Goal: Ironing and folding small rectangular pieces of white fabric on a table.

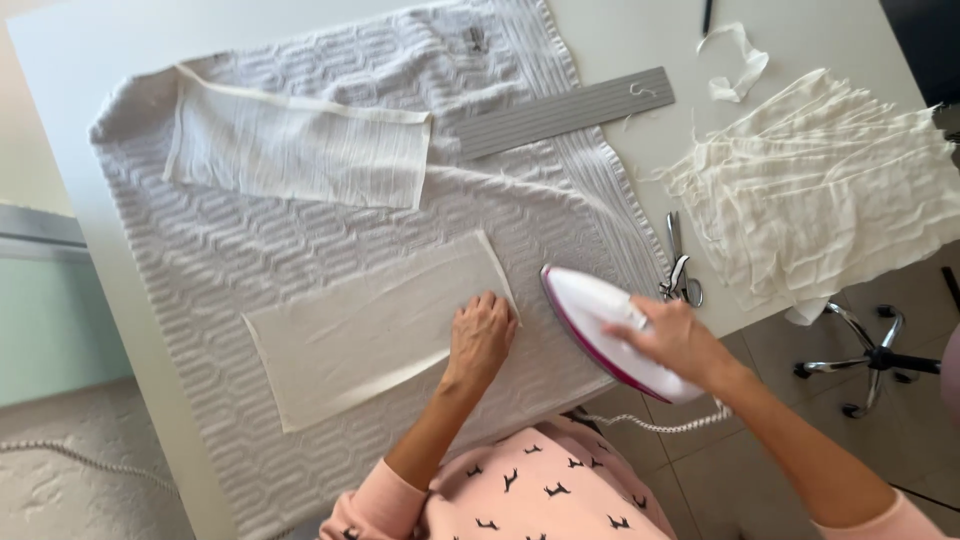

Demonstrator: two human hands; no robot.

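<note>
Landmark: one grey textured towel [300, 260] spread over a white bench [640, 30].

Hidden or unclear:
- Iron [600, 325], one, white with magenta edge: its handle is covered by the right hand [675, 340], which is clamped around it; its soleplate cannot be seen. It stands at the towel's near right edge, nose toward the towel.
- Its coiled cord [650, 425] is partly hidden behind the iron and the arm.
- Scissors [680, 270], one pair, just right of the towel: handles partly masked by the iron.
- A dark object [707, 15] beyond the towel is cut off by the top edge; kind unclear.
- Office chair [870, 355], right of the bench: only the wheeled base shows.

Counted:
- Cream fabric pieces on the towel: two. The near piece [370, 330] lies flat, with the left hand [480, 335] pressed on its right end, fingers together and flat, gripping nothing. The far piece [300, 150] lies at the towel's upper left.
- Stack of cream fabric [820, 190], one, well right of the towel; the number of layers is unclear.
- Grey ribbed strip [565, 110], one, on the towel's far right edge.
- Loose fabric strip [735, 65], one.
</note>
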